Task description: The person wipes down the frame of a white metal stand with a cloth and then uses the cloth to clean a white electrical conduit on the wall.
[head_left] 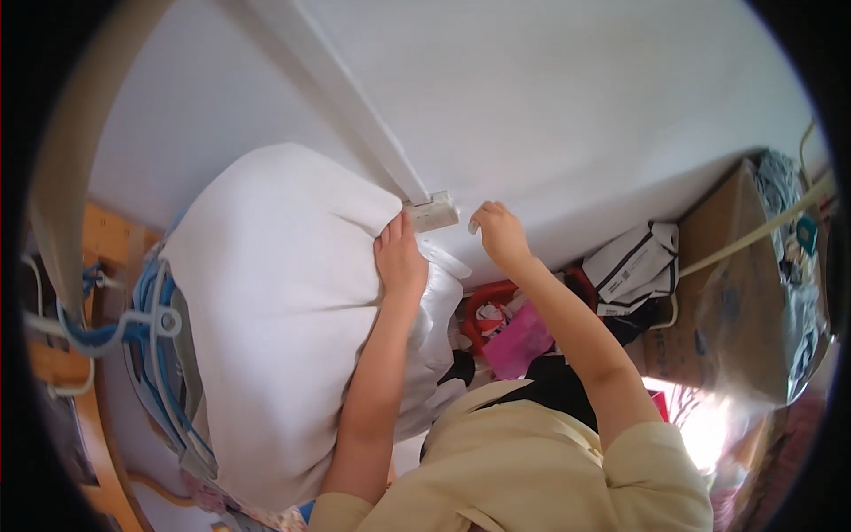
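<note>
White fabric bundle (284,301) lies bulging at left, against the pale wall (576,115). Left hand (401,259) presses its top edge, fingers flat and gathered on the cloth. Right hand (501,232) rests at the wall beside a small grey block (432,213), fingers curled, holding nothing visible.

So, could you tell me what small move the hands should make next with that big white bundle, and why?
Probably bring the right hand over onto the white bundle. Only the left hand presses on its top edge, beside the grey block at the wall, while the right hand rests on the wall, apart from the bulky bundle.
</note>
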The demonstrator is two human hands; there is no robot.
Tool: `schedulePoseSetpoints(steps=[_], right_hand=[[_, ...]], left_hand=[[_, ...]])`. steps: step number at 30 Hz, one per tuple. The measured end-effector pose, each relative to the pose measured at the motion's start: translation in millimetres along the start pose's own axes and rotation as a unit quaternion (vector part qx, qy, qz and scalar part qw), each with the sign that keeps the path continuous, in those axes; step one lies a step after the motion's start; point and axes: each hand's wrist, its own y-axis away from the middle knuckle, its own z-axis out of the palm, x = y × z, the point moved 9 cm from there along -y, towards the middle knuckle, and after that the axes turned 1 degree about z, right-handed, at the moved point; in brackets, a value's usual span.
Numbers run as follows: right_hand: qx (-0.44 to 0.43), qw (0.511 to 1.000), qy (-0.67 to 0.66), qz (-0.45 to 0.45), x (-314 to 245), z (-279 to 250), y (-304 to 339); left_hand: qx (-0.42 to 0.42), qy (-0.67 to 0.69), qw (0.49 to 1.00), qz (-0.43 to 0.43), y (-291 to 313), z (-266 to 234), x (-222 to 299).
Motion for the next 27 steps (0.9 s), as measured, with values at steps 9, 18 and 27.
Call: schedulePoseSetpoints(steps=[9, 18, 27], right_hand=[[0.037, 0.930, -0.296, 0.215, 38.9, -10.3, 65.0], [0.072, 0.867, -0.411, 0.272, 67.1, 0.4, 107.4], [-0.011, 0.739, -0.534, 0.411, 65.6, 69.6, 159.2]], left_hand=[[0.002, -0.061, 0.997, 0.039, -1.1, 3.0, 5.7], [0.032, -0.076, 0.992, 0.092, -4.1, 3.2, 14.1], [0.066, -0.070, 0.994, 0.055, -5.8, 9.5, 2.5]])
